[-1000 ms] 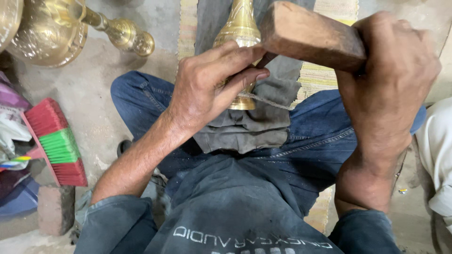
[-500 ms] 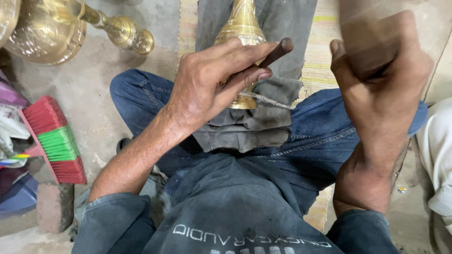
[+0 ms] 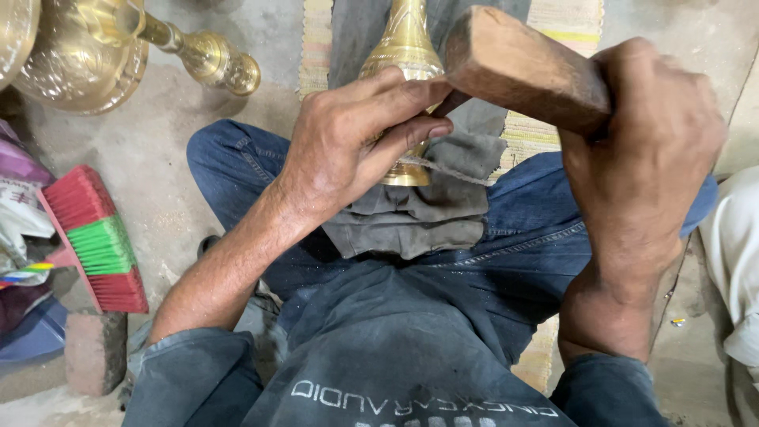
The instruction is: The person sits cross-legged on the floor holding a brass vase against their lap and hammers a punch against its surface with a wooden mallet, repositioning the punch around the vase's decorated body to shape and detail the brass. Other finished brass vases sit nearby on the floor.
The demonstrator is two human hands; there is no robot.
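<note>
The person sat on the floor with a brass vase (image 3: 405,55) lying across the lap, its narrow end resting on a folded grey cloth (image 3: 419,213) spread over blue jeans (image 3: 237,170). The left hand (image 3: 348,142) lay over the lower part of the vase, fingers curled narrow around a thin dark tool (image 3: 449,103) whose tip met the brass; only a short stub of the tool showed beyond the fingertips. The right hand (image 3: 640,150) was clenched tight on a wooden mallet (image 3: 526,67), the block head resting against the end of the tool, just beside the vase. A length of string (image 3: 447,168) ran from the base of the vase across the cloth.

To the left, on the concrete floor (image 3: 158,174), stood a large brass vessel (image 3: 87,55) with a turned neck and knob. Near the left edge lay a brush (image 3: 95,241) with red and green bristles, a brick (image 3: 95,352) just below it. A striped mat (image 3: 553,47) lay under the legs. White fabric (image 3: 735,261) showed at the right edge.
</note>
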